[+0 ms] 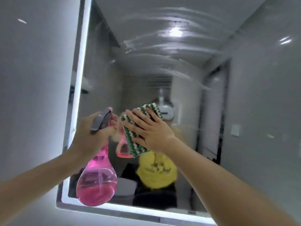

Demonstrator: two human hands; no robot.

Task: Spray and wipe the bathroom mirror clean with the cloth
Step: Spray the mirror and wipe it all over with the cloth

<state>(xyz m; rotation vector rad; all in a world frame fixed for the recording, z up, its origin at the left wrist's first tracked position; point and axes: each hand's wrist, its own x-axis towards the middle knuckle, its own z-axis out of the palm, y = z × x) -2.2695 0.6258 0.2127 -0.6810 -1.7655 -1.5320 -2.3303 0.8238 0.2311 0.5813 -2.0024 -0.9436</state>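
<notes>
The bathroom mirror (146,66) fills the middle of the head view, with a lit white strip along its left and bottom edges. Curved wet smears cross its upper half. My right hand (146,128) presses a green-and-white zigzag cloth (138,141) flat against the glass near the centre, fingers spread straight. Just left of it, my left hand (91,132) grips the neck of a pink spray bottle (97,181) with a grey trigger head, its nozzle pointing at the mirror. Pink liquid fills the lower part of the bottle.
Grey tiled walls (32,79) flank the mirror on both sides. The glass reflects a person in a yellow top, a doorway on the right and a ceiling light. A white wall plate (235,130) sits on the right wall.
</notes>
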